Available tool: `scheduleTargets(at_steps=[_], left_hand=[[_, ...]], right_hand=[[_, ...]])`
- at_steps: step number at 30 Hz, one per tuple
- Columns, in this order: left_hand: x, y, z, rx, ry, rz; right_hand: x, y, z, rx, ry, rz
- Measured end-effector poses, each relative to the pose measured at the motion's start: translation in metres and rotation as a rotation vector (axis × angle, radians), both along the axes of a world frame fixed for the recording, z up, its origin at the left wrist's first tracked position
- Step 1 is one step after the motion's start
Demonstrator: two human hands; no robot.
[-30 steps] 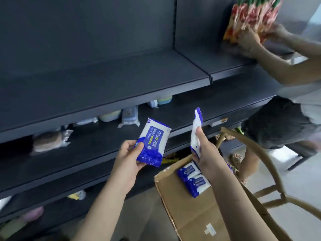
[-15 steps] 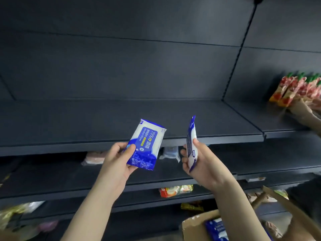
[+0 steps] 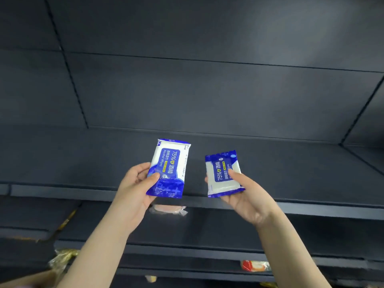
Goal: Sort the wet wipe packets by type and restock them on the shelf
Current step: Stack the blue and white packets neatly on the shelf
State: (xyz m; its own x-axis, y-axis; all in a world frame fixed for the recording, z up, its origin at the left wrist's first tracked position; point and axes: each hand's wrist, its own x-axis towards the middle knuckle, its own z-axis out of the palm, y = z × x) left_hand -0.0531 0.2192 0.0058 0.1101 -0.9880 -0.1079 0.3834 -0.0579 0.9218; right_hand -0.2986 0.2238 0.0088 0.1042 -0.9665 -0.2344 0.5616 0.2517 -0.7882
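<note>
My left hand grips the lower left side of a blue-and-white alcohol wipe packet, thumb on its printed face. My right hand holds a second, shorter blue-and-white wipe packet in its palm, thumb pressed on the front. Both packets face me, held up side by side in front of the dark shelf board at chest height. The two packets do not touch each other.
The dark shelf unit has a bare back panel above. On the board below lie a clear-wrapped pinkish packet and a red-and-white packet. Gold-wrapped goods sit at the lower left.
The view has risen from the cardboard box to the upper shelf. My right hand turned its packet from edge-on to face me. Both hands moved up toward the shelf board.
</note>
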Motion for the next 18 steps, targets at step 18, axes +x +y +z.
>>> scheduleTargets(at_steps=[18], left_hand=[[0.059, -0.161, -0.022, 0.115, 0.111, 0.112]], right_hand=[[0.078, -0.217, -0.03, 0.023, 0.134, -0.09]])
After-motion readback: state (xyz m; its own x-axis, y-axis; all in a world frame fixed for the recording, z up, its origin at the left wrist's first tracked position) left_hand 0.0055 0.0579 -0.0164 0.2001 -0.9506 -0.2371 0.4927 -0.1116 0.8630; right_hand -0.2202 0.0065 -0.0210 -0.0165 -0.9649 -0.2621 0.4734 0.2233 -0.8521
